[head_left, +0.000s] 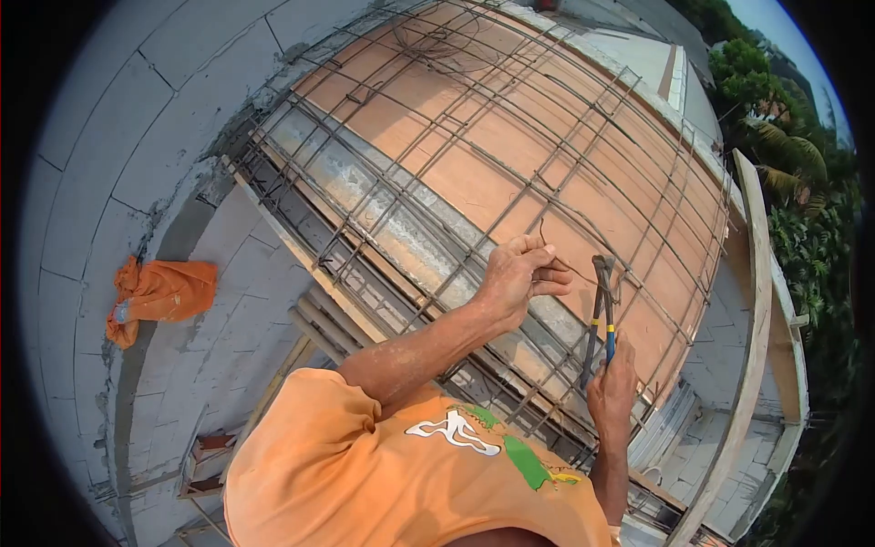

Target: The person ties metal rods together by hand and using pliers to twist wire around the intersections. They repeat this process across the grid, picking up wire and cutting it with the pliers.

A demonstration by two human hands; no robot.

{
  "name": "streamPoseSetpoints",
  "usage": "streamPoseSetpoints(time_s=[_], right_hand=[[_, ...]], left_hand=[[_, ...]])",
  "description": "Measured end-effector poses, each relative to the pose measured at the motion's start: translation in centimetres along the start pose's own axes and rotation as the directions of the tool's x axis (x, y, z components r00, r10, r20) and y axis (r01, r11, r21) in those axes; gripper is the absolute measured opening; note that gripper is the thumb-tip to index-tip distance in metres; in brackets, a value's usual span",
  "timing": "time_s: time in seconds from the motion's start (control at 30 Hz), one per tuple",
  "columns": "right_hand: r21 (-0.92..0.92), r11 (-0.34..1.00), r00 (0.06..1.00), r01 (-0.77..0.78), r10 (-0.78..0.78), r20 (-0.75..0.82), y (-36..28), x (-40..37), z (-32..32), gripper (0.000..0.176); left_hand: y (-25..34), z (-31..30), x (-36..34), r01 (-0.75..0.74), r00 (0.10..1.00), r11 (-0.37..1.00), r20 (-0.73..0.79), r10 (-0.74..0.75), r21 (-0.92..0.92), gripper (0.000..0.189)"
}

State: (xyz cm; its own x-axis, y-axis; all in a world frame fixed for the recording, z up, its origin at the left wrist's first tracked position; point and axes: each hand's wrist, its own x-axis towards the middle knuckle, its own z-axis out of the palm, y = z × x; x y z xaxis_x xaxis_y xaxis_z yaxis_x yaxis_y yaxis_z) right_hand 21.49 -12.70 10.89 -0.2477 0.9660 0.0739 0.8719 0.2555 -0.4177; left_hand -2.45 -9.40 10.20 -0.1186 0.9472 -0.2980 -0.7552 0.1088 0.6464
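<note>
My left hand (521, 281) pinches a thin piece of tie wire (577, 271) between thumb and forefinger, its other fingers loosely bent. The wire runs to the right, toward the jaws of the pincers (602, 296). My right hand (612, 387) is closed around the pincers' handles, which have blue and yellow on them; their jaws point up and away from me. Beneath both hands spreads a grid of steel rebar (536, 175), set over orange-brown formwork panels (437, 178). The wire's far end is too fine to follow beside the jaws.
A loose coil of wire (439, 44) lies on the far part of the grid. Grey block walls (118, 118) rise at the left, with an orange cloth (178, 290) there. A long wooden plank (749, 319) borders the right side, with trees (793, 173) beyond.
</note>
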Motion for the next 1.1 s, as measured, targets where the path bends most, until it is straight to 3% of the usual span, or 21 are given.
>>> streamPoseSetpoints(time_s=[0.03, 0.07, 0.13, 0.2, 0.27, 0.3, 0.43, 0.53, 0.63, 0.67, 0.73, 0.77, 0.83, 0.87, 0.93, 0.97, 1.0, 1.03, 1.07, 1.1], right_hand=[[0.014, 1.000, 0.997, -0.013, 0.012, 0.079, 0.0, 0.3, -0.2, 0.045], [0.012, 0.999, 0.998, -0.039, 0.038, 0.059, 0.3, 0.6, -0.5, 0.045], [0.240, 0.963, 0.973, -0.122, 0.068, 0.222, 1.6, 0.7, -1.5, 0.045], [0.288, 0.941, 0.959, -0.174, 0.096, 0.267, 2.6, 1.6, -2.3, 0.044], [0.144, 0.986, 0.953, 0.085, -0.122, 0.277, 3.1, 2.9, -2.2, 0.044], [0.084, 0.991, 0.955, 0.100, -0.119, 0.272, 2.7, 3.3, -1.9, 0.046], [0.039, 0.996, 0.956, 0.081, -0.088, 0.279, 3.3, 4.6, -0.9, 0.044], [-0.007, 0.989, 0.958, 0.150, -0.144, 0.246, 3.0, 4.7, -2.4, 0.045], [-0.075, 0.980, 0.982, 0.182, -0.186, -0.039, 2.0, 6.9, -3.3, 0.044], [-0.075, 0.984, 0.985, 0.162, -0.165, -0.044, 0.5, 8.0, -3.3, 0.044], [-0.010, 0.942, 0.909, 0.336, -0.327, -0.258, -3.2, 10.0, -2.9, 0.041], [-0.012, 0.946, 0.912, 0.325, -0.317, -0.260, -4.2, 10.9, -1.5, 0.041], [0.211, 0.919, 0.927, 0.331, -0.276, -0.254, -5.2, 12.3, 1.8, 0.034], [0.214, 0.918, 0.927, 0.334, -0.278, -0.252, -5.4, 12.6, 1.9, 0.034], [0.436, 0.893, 0.991, 0.109, -0.064, -0.118, -5.8, 13.3, 2.0, 0.028], [0.435, 0.894, 0.991, 0.113, -0.072, -0.111, -5.6, 13.7, 2.0, 0.028], [0.358, 0.924, 0.984, 0.138, -0.086, -0.159, -5.1, 14.0, 1.9, 0.025], [0.279, 0.947, 0.973, 0.160, -0.103, -0.209, -4.7, 14.4, 1.8, 0.023], [0.280, 0.946, 0.973, 0.164, -0.107, -0.206, -4.2, 14.9, 1.6, 0.023], [0.243, 0.958, 0.974, 0.154, -0.105, -0.203, -3.8, 15.5, 1.3, 0.023]], left_hand=[[1.2, -0.7, -0.1, -0.070, 0.997, 0.997, 0.035, 0.071, -0.028, 0.011], [2.7, -1.3, -0.2, -0.140, 0.990, 0.990, 0.019, 0.140, -0.007, 0.012], [4.9, -2.6, 0.2, -0.271, 0.962, 0.962, -0.023, 0.272, 0.046, 0.012], [6.5, -3.8, 1.3, -0.324, 0.945, 0.942, -0.026, 0.327, 0.083, 0.012], [7.8, -4.6, 2.9, -0.358, 0.932, 0.922, 0.002, 0.362, 0.149, 0.012], [8.2, -4.5, 3.6, -0.358, 0.933, 0.922, 0.012, 0.360, 0.150, 0.012], [8.8, -4.3, 6.4, -0.312, 0.949, 0.924, 0.030, 0.313, 0.221, 0.013], [8.1, -3.9, 7.9, -0.260, 0.966, 0.924, 0.071, 0.250, 0.281, 0.013], [6.7, -3.0, 9.2, -0.189, 0.977, 0.923, 0.156, 0.143, 0.336, 0.011], [5.9, -2.4, 9.5, -0.143, 0.977, 0.924, 0.201, 0.074, 0.355, 0.010], [4.3, -0.2, 9.9, -0.099, 0.968, 0.929, 0.250, 0.007, 0.356, 0.011], [3.5, 0.6, 10.2, -0.088, 0.956, 0.943, 0.294, -0.011, 0.321, 0.012], [2.8, 1.7, 10.8, -0.049, 0.926, 0.966, 0.373, -0.051, 0.252, 0.016], [2.9, 1.7, 11.4, -0.050, 0.928, 0.966, 0.369, -0.048, 0.253, 0.016], [3.3, 1.7, 12.8, -0.132, 0.900, 0.920, 0.434, -0.044, 0.368, 0.019], [4.2, 1.5, 13.7, -0.152, 0.884, 0.866, 0.458, -0.098, 0.477, 0.026], [4.8, 0.8, 15.1, -0.152, 0.887, 0.867, 0.452, -0.091, 0.474, 0.026], [5.4, 0.0, 17.0, -0.407, 0.868, 0.668, 0.492, 0.069, 0.624, 0.028], [6.2, -1.0, 19.1, -0.592, 0.803, 0.376, 0.560, 0.201, 0.713, 0.031], [7.6, -1.9, 21.7, -0.714, 0.675, 0.015, 0.683, 0.279, 0.700, 0.031]])
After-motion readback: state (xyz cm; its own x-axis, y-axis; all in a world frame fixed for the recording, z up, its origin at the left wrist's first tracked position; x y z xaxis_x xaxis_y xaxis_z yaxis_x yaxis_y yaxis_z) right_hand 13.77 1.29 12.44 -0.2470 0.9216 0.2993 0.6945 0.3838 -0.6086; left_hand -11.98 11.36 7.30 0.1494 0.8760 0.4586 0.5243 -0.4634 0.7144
